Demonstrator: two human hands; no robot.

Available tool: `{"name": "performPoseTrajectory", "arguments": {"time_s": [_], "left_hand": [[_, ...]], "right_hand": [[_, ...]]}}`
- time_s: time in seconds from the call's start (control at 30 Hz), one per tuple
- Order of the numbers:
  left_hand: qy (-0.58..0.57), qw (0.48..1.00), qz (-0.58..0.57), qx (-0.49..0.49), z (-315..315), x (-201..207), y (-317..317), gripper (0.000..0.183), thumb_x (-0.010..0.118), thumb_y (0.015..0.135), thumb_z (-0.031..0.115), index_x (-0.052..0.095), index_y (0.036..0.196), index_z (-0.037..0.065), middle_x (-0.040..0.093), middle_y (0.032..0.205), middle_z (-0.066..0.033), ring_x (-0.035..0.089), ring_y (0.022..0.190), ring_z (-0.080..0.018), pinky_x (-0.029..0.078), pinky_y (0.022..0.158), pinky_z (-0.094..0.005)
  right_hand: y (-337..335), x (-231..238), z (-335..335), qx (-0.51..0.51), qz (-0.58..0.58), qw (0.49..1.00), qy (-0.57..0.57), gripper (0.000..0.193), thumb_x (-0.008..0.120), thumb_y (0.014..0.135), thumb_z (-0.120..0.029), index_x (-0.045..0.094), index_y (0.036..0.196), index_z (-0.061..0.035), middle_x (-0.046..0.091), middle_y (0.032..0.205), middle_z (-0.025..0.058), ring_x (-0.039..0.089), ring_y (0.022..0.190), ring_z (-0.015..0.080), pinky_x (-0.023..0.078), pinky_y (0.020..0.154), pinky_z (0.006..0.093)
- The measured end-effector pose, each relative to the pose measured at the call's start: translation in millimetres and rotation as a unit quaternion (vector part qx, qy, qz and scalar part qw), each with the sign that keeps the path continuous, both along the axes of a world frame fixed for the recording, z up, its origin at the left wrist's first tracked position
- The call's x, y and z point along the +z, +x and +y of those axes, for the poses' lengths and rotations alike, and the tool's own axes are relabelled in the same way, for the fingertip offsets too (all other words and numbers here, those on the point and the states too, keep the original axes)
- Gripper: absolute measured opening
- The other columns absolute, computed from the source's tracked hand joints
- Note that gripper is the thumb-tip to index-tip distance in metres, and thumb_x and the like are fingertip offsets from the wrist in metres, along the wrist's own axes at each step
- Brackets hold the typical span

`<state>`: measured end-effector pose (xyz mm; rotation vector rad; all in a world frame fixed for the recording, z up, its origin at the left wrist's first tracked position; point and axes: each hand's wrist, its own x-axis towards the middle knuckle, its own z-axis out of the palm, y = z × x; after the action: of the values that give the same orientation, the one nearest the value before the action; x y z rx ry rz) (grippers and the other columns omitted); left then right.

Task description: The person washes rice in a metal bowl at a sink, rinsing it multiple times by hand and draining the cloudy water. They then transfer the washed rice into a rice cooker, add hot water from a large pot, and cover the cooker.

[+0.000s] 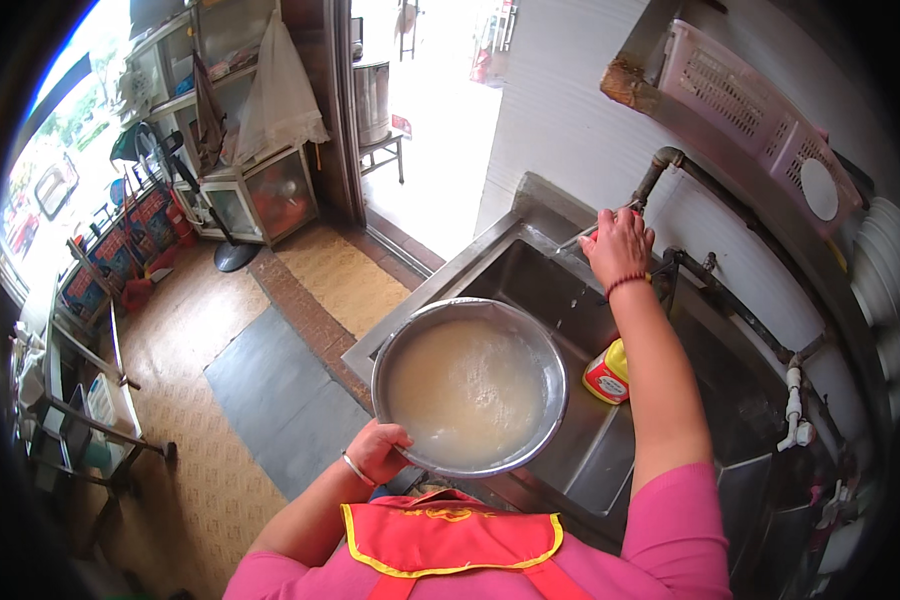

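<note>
My left hand point(377, 452) grips the near left rim of a round metal basin point(556, 432), thumb over the edge. Cloudy, whitish liquid point(465, 385) fills much of the basin, with paler froth or bits toward its right side. The basin is held over the near left edge of a stainless steel sink point(510, 272). My right hand point(620, 246) reaches over the sink to the faucet point(642, 192) at the wall, its fingers curled around the top. A bit of red shows at those fingers. Beneath my right forearm stands a yellow bottle point(608, 375) with a red label.
Pipes point(740, 290) run along the wall right of the sink. A shelf above carries a pink plastic basket point(740, 90) and stacked white bowls point(880, 260). At left are a grey floor mat point(290, 390), a wheeled cart point(90, 430), a fan point(235, 256) and a cabinet point(270, 195) beside an open doorway.
</note>
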<state>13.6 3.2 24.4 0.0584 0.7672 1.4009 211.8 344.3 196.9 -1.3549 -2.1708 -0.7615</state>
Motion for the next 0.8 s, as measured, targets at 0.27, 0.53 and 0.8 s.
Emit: {"name": "performPoseTrajectory", "arguments": {"time_s": [0.27, 0.53, 0.8], "left_hand": [[-0.008, 1.0, 0.026, 0.001, -32, -7, -4, 0.046, 0.05, 0.071, -0.006, 0.056, 0.116, -0.005, 0.064, 0.107, -0.0179, 0.065, 0.097, -0.0337, 0.053, 0.086, -0.0479], [-0.007, 1.0, 0.01, 0.016, -29, -18, -2, 0.037, 0.051, 0.072, -0.007, 0.058, 0.108, -0.005, 0.064, 0.098, -0.0146, 0.066, 0.086, -0.029, 0.054, 0.078, -0.0452], [-0.035, 0.999, 0.027, 0.006, -22, -20, -3, 0.042, 0.049, 0.07, -0.007, 0.059, 0.111, -0.008, 0.066, 0.102, -0.0179, 0.066, 0.095, -0.0339, 0.052, 0.089, -0.0475]], "right_hand": [[-44, -91, -145, 0.394, 0.002, 0.845, -0.363, 0.037, 0.068, 0.081, -0.034, 0.063, 0.1, -0.0025, 0.06, 0.104, 0.0176, 0.058, 0.103, 0.0351, 0.048, 0.091, 0.0436], [-105, -142, -146, 0.224, -0.07, 0.84, -0.489, 0.061, 0.068, 0.081, -0.042, 0.053, 0.121, 0.002, 0.051, 0.125, 0.0239, 0.049, 0.119, 0.039, 0.041, 0.102, 0.0453], [-124, -140, -181, 0.274, -0.219, 0.754, -0.556, 0.061, 0.064, 0.079, -0.041, 0.053, 0.131, -0.0108, 0.047, 0.13, 0.0273, 0.048, 0.118, 0.0458, 0.043, 0.101, 0.0513]]}}
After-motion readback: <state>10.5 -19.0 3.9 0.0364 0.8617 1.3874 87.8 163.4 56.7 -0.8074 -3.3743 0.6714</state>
